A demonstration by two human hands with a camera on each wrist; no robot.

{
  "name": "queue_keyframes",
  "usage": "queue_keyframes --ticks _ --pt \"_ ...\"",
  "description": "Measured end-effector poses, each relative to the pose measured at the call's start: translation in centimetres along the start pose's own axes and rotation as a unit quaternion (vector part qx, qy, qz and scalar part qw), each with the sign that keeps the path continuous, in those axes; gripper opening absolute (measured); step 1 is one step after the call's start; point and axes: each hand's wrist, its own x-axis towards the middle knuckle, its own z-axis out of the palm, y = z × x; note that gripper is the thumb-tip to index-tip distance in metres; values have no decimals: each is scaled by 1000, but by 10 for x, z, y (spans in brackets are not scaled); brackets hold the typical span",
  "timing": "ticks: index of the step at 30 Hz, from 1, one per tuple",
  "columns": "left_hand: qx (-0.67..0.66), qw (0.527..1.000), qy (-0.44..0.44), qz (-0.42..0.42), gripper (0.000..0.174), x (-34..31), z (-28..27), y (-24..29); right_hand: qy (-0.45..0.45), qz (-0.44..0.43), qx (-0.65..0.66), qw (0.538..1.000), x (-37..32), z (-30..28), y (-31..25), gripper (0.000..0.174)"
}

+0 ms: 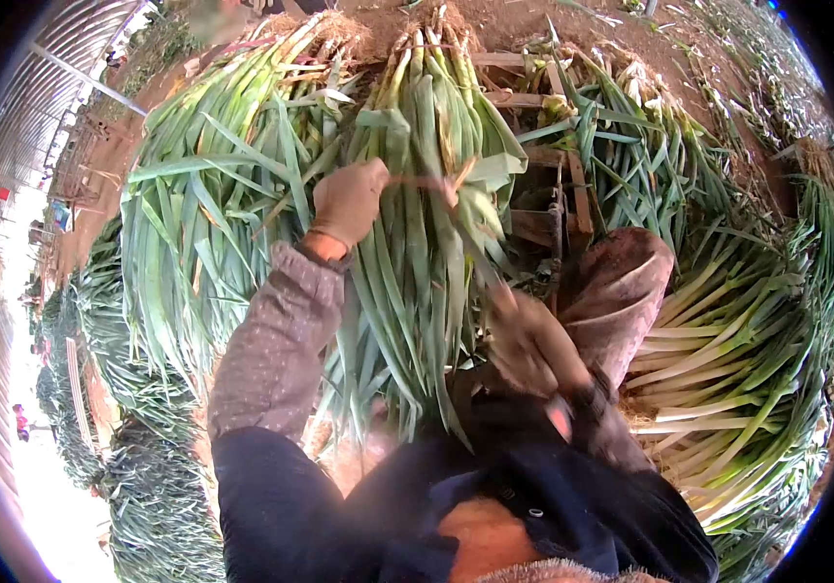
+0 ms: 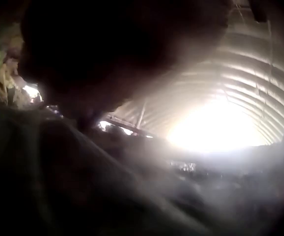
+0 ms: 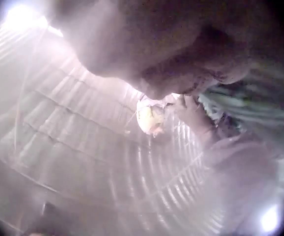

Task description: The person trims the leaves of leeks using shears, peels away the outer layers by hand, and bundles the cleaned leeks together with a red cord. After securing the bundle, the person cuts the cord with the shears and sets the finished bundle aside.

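Note:
A large bundle of leeks (image 1: 417, 243) lies in front of me, roots away and green leaves toward my lap. My gloved left hand (image 1: 349, 202) is curled at the bundle's left side and grips a thin reddish tie (image 1: 419, 182) that crosses over the leaves. To the right of the bundle is my gloved right hand (image 1: 530, 340), blurred, with bent fingers close to the leaf edges and my knee. I cannot tell what it holds. Both wrist views are dark or hazy and show little of the hands' work.
More leeks (image 1: 213, 214) are heaped at the left, with another pile (image 1: 621, 146) at the right behind a wooden frame (image 1: 538, 228). Leeks with pale stems (image 1: 708, 360) lie beside my right knee (image 1: 621, 291). A ribbed tunnel wall (image 1: 14, 165) runs along the left.

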Motion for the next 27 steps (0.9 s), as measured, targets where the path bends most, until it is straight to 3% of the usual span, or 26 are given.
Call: queue_keyframes --ticks 2,3,4,6,7,8,9,11,12,13,15,16,17,18,20,22,23,24,27 --pt "53 997 9 52 21 -3 -2 -4 63 15 -107 992 -56 -33 11 17" --pt "162 986 27 6 18 1 -14 -13 96 3 -63 993 -98 -48 13 16" --pt "215 976 17 36 15 8 -31 -51 129 -18 -12 991 -139 -62 13 16" --pt "364 919 -33 149 20 32 -96 -199 137 -60 -12 989 -176 -62 -18 20" --pt "351 936 -1 26 24 38 -157 -226 123 -68 -81 987 -172 -49 -49 23" --pt "343 935 39 -76 24 50 -213 -247 144 -95 -25 985 -164 -36 -61 31" --pt "339 920 96 -171 23 59 -266 -261 146 -123 -90 978 -144 -35 -73 35" --pt "331 891 193 -244 23 82 -335 -266 211 -96 -149 961 -92 -8 -101 31" --pt "327 885 229 -242 22 102 -352 -258 108 -84 -154 979 -62 -22 -113 32" --pt "322 883 258 -226 22 126 -355 -245 57 -278 -395 874 -25 -37 -114 31" --pt "299 898 277 -165 22 177 -338 -216 63 -170 -149 972 39 -46 -119 26" --pt "283 910 272 -130 22 203 -320 -197 1 -128 -163 978 69 -48 -137 21" --pt "257 927 257 -87 22 232 -290 -176 63 -119 -161 978 92 -43 -142 19" --pt "228 945 230 -40 22 261 -256 -158 20 -142 -184 972 120 -59 -142 22" --pt "162 973 158 43 22 309 -174 -129 86 -49 -65 993 155 -64 -145 25" --pt "92 985 62 131 23 338 -81 -101 89 -27 -78 993 172 -68 -151 21" --pt "22 992 5 126 22 325 -55 -71 74 -33 -78 994 177 -71 -154 20" --pt "23 998 -41 43 20 323 -31 -40 60 -41 -78 994 181 -73 -156 20" --pt "110 987 -79 83 22 394 92 -74 98 -39 -62 992 203 -84 -157 22"
